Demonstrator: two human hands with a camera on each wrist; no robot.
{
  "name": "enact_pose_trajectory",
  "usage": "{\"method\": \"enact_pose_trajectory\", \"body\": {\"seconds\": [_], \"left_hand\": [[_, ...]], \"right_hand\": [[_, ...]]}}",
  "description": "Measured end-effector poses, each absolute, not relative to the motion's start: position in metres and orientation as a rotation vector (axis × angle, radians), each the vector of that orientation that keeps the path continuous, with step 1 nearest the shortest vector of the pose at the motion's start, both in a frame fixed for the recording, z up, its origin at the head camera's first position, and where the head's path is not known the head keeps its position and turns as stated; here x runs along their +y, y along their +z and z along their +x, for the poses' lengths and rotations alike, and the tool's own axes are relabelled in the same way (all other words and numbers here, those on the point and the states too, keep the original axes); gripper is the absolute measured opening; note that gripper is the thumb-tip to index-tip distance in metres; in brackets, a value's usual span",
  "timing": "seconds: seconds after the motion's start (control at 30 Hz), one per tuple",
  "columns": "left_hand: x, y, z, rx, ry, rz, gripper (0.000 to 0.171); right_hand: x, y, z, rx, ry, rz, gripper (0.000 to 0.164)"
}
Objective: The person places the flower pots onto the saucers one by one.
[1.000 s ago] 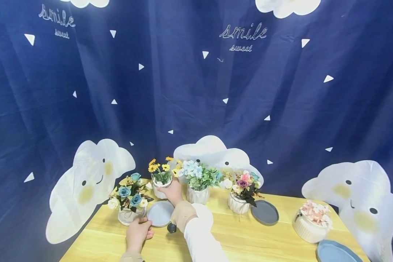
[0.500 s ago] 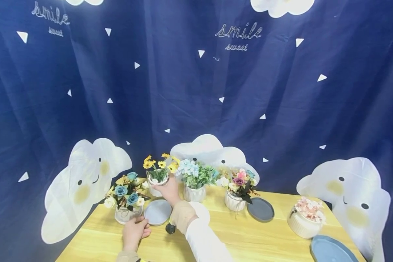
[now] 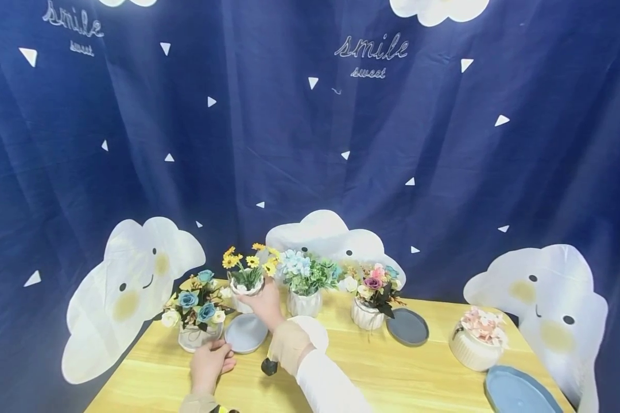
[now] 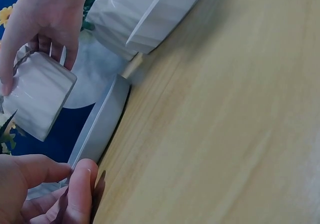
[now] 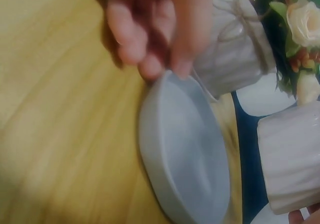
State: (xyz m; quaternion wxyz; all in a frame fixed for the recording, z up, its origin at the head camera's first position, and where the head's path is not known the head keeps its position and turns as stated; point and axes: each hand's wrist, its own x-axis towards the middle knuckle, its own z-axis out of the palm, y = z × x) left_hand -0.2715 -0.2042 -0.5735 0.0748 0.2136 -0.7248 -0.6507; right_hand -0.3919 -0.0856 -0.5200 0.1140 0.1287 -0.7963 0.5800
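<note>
My right hand (image 3: 264,304) grips a white flowerpot (image 4: 40,92) with yellow daisy-like flowers (image 3: 252,262). In the left wrist view the pot is tilted and raised off the table, with a gap between its base and a round grey-blue saucer (image 3: 246,332). Thumb and finger of my left hand (image 3: 210,362) pinch the near left rim of that saucer, which lies on the wooden table. Just left of it stands a white pot of blue and cream roses (image 3: 200,338), close to my left fingertips. The right wrist view shows the saucer's shallow inside (image 5: 192,149) bare.
To the right stand a pot of pale blue flowers (image 3: 305,303) behind a white saucer (image 3: 315,332), and a pot of mixed roses (image 3: 367,315) beside a dark grey saucer (image 3: 408,328). Farther right are a pink-flowered pot (image 3: 475,349) and a blue plate (image 3: 519,393). A navy curtain (image 3: 289,143) hangs behind.
The head view has shifted slightly, so the whole scene sits a little further left and up. Both hands keep their holds, on the daisy pot and on the saucer's rim.
</note>
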Motion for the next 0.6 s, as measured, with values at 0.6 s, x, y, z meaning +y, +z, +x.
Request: {"method": "enact_pose_trajectory", "body": {"seconds": [0.6], "left_hand": [[-0.204,-0.569,-0.270,-2.181,-1.955,0.648,0.042]], "right_hand": [[-0.076,-0.526,-0.371,-2.332,1.662,0.423,0.064]]}}
